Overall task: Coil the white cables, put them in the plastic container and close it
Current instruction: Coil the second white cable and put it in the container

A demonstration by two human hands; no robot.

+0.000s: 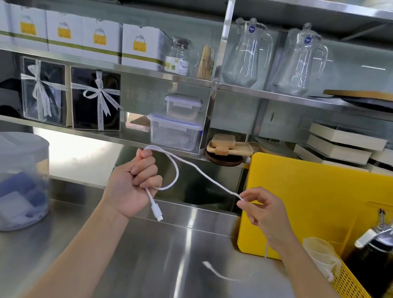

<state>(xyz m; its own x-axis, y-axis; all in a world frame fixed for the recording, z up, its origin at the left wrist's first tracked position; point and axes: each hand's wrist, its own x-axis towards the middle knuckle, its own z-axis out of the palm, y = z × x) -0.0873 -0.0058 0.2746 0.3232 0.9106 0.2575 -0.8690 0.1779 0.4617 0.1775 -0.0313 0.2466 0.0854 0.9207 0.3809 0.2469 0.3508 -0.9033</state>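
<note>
At far left, a round translucent plastic tub [8, 181] with a frosted lid stands on the stainless-steel worktop [152, 266]; blue and white items show blurred through its wall. On the shelf above it, a row of white cartons [81, 35] carries yellow and green printing, too small to read. One shelf lower stand two dark gift boxes [71, 96] tied with white ribbon bows.

The left hand [135, 183] is raised over the worktop, closed into a fist on the white cable [202, 174]. One loop rises from the top of the fist, curves right and returns under the fingers. A short tail hangs from the bottom of the fist, its white connector [157, 214] pointing down and slightly right.

Behind the fist, on the lowest shelf, two clear rectangular plastic containers [175, 131] with clip-on lids are stacked, the smaller on the larger, both lids on.

From the loop, the cable's long axis runs down and to the right to the right hand [264, 213]. That hand pinches the cable between thumb and forefinger; the other fingers are loosely spread. Below it the cable drops behind the wrist, and its free end [208, 264] trails blurred just above the worktop.

Upper right, two clear glass pitchers [274, 57] each bear a small blue round label, not legible. A yellow cutting board [318, 211] leans upright at the back of the worktop. At far right, a yellow perforated plastic basket [357, 297] holds a dark bottle with a metal head.
</note>
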